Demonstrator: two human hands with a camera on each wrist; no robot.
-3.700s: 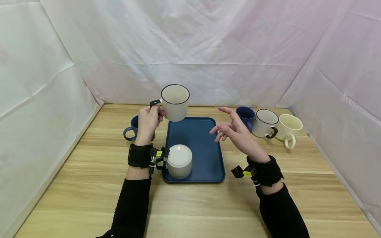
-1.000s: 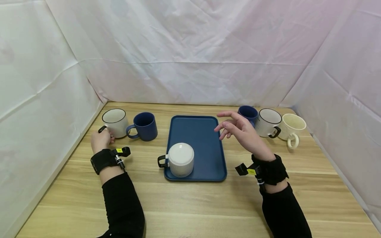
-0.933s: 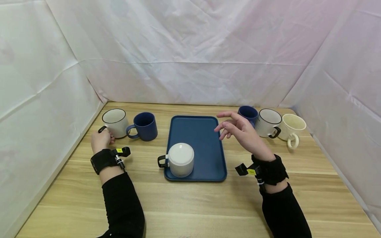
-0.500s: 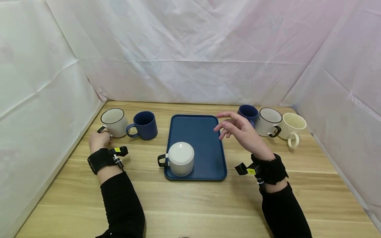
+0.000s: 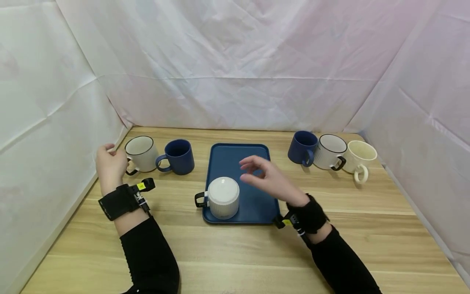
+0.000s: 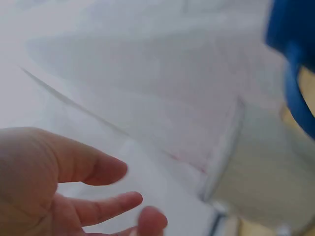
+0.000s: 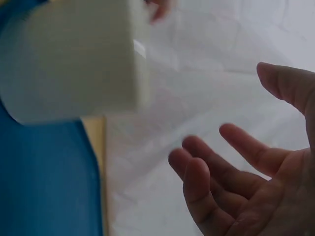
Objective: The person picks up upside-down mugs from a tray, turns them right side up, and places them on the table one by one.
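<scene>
While our right hand hovers with fingers loosely spread above the blue tray, just right of the upturned white ribbed mug at the tray's near left corner, our left hand hangs slack and holds nothing, just left of the white black-rimmed mug on the desk. A dark blue mug stands right of that one. At far right a blue, a white and a cream mug stand in a row.
</scene>
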